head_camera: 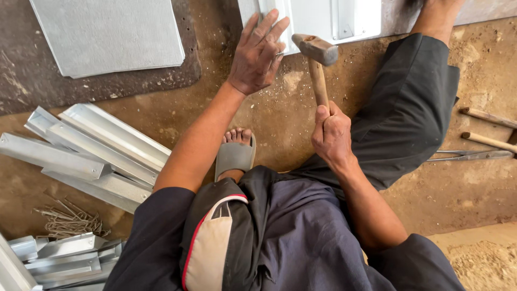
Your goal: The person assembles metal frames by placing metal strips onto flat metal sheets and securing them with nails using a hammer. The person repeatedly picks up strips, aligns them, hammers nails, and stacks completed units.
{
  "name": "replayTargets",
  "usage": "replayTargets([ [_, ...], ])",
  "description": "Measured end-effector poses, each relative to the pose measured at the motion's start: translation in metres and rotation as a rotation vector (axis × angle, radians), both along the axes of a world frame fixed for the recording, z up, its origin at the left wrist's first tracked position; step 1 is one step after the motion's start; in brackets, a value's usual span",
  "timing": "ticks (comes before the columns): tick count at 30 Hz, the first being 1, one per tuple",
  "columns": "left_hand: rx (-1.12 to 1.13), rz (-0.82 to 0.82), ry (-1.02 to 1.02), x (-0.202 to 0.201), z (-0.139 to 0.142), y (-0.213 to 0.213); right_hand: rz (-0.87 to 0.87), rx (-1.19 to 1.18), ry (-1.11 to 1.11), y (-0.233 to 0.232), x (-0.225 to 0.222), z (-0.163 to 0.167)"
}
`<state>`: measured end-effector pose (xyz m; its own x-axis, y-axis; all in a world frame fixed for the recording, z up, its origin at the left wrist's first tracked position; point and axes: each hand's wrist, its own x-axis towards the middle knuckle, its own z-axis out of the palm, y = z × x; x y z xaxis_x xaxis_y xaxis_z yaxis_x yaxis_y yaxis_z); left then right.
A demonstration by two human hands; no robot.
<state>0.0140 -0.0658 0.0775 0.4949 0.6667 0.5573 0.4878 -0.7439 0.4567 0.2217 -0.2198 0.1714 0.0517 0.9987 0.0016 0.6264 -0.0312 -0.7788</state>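
Note:
My right hand [332, 134] grips the wooden handle of a hammer [318, 59], whose metal head hangs just below the edge of a white sheet-metal piece [318, 19] at the top. My left hand [258, 51] lies flat with fingers spread on the lower left edge of that metal piece, right beside the hammer head. I sit on a dirt floor, one foot in a grey sandal [235, 156] between my arms.
Folded galvanised metal channels [91, 153] lie at the left, with more bent pieces [59, 258] and a pile of nails [70, 220] below. A flat grey sheet [107, 35] rests on a dark mat at top left. Wooden-handled tools and snips [479, 145] lie at the right.

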Motion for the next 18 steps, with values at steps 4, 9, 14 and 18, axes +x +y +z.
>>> replayTargets([
  [4,0.014,0.014,0.008,-0.001,0.002,-0.002,0.023,-0.027,-0.188,-0.005,-0.005,0.0],
  [9,-0.021,-0.032,0.012,-0.002,0.005,0.0,-0.011,0.113,-0.017,-0.005,-0.006,0.005],
  [14,0.01,-0.001,0.02,0.003,0.006,-0.002,-0.024,-0.043,0.005,-0.002,-0.004,0.015],
  [18,0.031,0.009,0.042,0.003,0.007,-0.005,-0.031,0.105,0.054,-0.003,-0.004,0.019],
])
